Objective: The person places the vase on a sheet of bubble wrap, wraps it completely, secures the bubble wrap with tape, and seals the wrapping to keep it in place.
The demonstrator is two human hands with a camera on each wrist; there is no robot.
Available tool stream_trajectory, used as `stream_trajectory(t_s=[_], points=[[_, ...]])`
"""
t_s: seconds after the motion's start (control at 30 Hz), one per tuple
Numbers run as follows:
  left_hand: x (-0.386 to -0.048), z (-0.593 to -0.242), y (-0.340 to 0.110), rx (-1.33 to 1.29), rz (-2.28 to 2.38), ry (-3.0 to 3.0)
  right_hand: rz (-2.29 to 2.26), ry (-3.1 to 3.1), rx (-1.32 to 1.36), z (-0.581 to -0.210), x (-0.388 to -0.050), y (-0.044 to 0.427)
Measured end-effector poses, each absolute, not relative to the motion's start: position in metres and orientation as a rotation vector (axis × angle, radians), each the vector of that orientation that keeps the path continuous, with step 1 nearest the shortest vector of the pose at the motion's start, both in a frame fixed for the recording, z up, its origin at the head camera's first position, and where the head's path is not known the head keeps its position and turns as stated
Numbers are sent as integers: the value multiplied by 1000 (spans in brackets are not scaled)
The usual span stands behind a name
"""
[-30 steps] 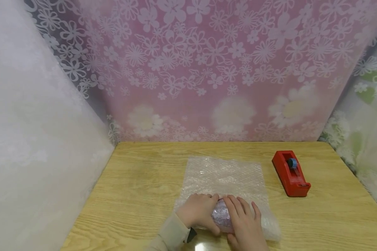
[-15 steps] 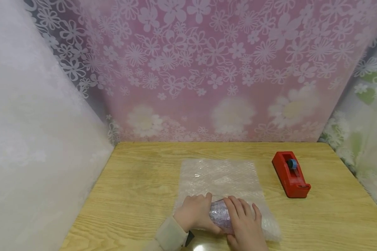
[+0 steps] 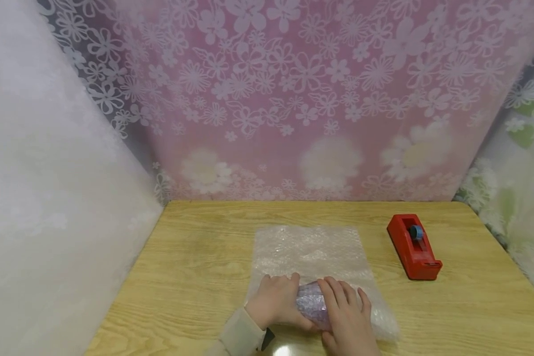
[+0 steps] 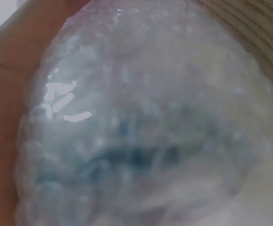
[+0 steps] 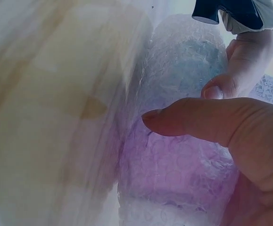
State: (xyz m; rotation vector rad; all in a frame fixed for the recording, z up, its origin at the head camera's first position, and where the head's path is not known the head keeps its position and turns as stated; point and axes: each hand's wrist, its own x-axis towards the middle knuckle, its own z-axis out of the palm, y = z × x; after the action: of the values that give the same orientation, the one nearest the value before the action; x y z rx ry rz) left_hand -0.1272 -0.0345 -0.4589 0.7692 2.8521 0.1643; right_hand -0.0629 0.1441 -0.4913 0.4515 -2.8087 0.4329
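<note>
A rounded purple-and-blue object wrapped in bubble wrap (image 3: 312,304) lies on its side near the table's front edge. My left hand (image 3: 276,301) grips its left end, thumb on the near side and fingers over the far side. My right hand (image 3: 349,316) curls over its right part; in the right wrist view that thumb (image 5: 188,117) presses the wrap. The flat rest of the bubble wrap sheet (image 3: 309,249) spreads out beyond both hands. In the left wrist view the wrapped end (image 4: 141,127) fills the picture, blurred. What the object is inside cannot be made out.
A red tape dispenser (image 3: 414,247) with a small blue-cored roll stands to the right of the sheet. The wooden table (image 3: 196,267) ends at a pink flowered curtain (image 3: 267,123) behind, with pale cloth at both sides.
The wrapped object and my left hand have shifted slightly left. The sheet's far edge has also moved a little left and nearer. My right hand has hardly moved and both keep their hold.
</note>
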Motion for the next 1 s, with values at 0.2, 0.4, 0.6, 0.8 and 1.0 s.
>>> stream_trajectory(t_s=[0.2,0.4,0.6,0.8,1.0], points=[[-126,-456,-35,847,76,2872,439,-2798,455,-492,-65,144],[-114,-450,-24,1044,-144,2972,452,-2775,452,-491,-68,144],[-99,-455,-12,1128,-299,3062,482,-2806,424,-491,-70,144],[-100,-468,-4,1069,-385,3160,495,-2822,411,-488,-69,144],[-105,-477,-1,1076,-320,3237,511,-2833,411,-487,-69,143]])
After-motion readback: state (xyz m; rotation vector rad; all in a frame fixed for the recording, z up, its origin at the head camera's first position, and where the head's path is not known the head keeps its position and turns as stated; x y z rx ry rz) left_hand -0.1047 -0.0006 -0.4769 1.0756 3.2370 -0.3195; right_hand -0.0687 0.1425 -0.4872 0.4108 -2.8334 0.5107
